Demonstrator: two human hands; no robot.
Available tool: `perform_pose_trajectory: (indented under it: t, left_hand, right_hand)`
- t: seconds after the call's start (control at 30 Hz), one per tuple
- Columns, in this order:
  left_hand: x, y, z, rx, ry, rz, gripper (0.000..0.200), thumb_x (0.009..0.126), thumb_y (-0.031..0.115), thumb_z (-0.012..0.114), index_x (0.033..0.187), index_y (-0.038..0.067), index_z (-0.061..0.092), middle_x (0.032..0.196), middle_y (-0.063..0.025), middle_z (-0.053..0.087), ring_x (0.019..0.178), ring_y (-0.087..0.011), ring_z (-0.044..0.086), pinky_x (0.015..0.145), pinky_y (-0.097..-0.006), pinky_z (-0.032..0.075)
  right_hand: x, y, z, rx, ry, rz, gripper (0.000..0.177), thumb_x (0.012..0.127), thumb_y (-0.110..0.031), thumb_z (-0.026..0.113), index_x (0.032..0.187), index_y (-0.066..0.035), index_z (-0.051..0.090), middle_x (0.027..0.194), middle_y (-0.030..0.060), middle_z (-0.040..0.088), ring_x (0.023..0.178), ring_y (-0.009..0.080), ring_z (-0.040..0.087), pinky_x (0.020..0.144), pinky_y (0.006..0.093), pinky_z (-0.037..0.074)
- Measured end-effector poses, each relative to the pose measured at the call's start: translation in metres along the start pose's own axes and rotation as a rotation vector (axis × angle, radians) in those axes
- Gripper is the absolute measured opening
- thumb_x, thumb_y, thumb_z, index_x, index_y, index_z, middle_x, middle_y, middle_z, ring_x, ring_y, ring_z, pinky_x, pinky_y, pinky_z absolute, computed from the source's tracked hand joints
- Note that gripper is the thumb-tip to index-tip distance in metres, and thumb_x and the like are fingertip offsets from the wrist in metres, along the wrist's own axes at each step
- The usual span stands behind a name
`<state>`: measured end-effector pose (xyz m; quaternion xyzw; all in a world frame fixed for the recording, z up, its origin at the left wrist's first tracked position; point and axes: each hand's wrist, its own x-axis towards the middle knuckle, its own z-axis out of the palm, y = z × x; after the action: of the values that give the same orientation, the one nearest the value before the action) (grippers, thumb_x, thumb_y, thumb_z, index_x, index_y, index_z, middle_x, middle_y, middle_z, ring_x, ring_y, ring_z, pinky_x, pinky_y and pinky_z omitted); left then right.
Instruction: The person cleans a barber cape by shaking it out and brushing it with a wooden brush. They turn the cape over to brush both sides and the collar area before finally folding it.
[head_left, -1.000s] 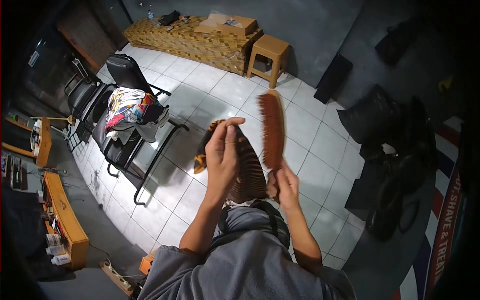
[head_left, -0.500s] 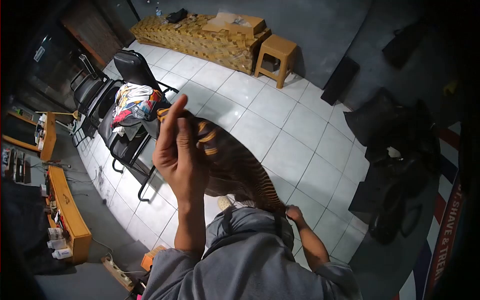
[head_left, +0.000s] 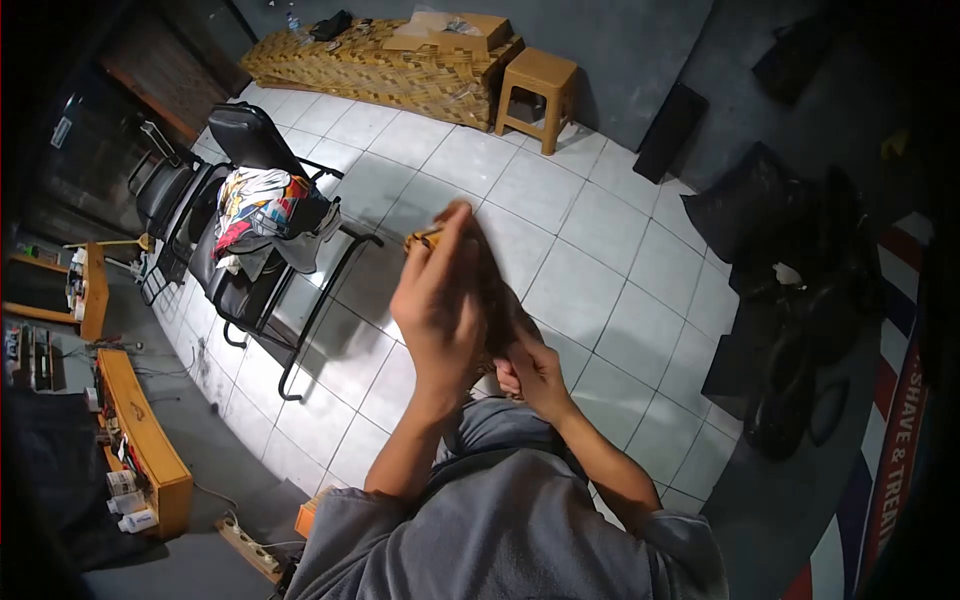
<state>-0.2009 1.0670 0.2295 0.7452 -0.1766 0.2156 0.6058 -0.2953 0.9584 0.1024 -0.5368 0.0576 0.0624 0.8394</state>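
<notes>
A dark brown striped cloth with yellow bands [head_left: 492,275] is gathered up between my two hands, in front of my chest. My left hand [head_left: 440,315] is raised higher and closed on its upper end, where a yellow edge shows by the fingers. Lower down, my right hand [head_left: 537,378] grips the cloth close to my waist. Much of the cloth is hidden behind my left hand. To the left, a pile of colourful clothes [head_left: 262,210] lies on the black padded chair [head_left: 245,135].
Against the far wall stands a low table with a yellow patterned cover [head_left: 370,78], with a tan plastic stool [head_left: 538,88] beside it. Wooden shelves [head_left: 145,435] line the left side. Black bags [head_left: 745,205] sit at the right. The floor is white tile [head_left: 590,290].
My right hand has come up and inward from my side, towards my left hand. The cloth, stretched out before, is now bunched. My left hand has shifted right.
</notes>
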Motion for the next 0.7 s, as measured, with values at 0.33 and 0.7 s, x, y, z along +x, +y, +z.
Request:
perform_pose_trajectory:
  t: [0.33, 0.7]
  left_hand:
    - [0.018, 0.002, -0.025, -0.225, 0.319, -0.143, 0.032, 0.094, 0.01, 0.051, 0.124, 0.0, 0.054, 0.096, -0.0017, 0.06, 0.078, -0.0027, 0.05, 0.071, -0.0171, 0.04]
    - [-0.013, -0.003, 0.003, -0.061, -0.063, -0.233, 0.041, 0.085, 0.0, 0.059, 0.125, -0.002, 0.053, 0.095, -0.0025, 0.054, 0.088, -0.0085, 0.05, 0.079, -0.0194, 0.039]
  right_hand:
    - [-0.032, 0.175, -0.214, -1.548, -0.019, 0.642, 0.023, 0.083, -0.019, 0.05, 0.1, -0.008, 0.062, 0.094, 0.017, 0.065, 0.091, 0.0362, 0.062, 0.079, 0.0442, 0.051]
    - [-0.009, -0.065, -0.021, -0.015, 0.21, -0.077, 0.045, 0.098, -0.02, 0.04, 0.142, -0.012, 0.032, 0.063, -0.0039, 0.04, 0.049, 0.0034, 0.033, 0.045, 0.0184, 0.03]
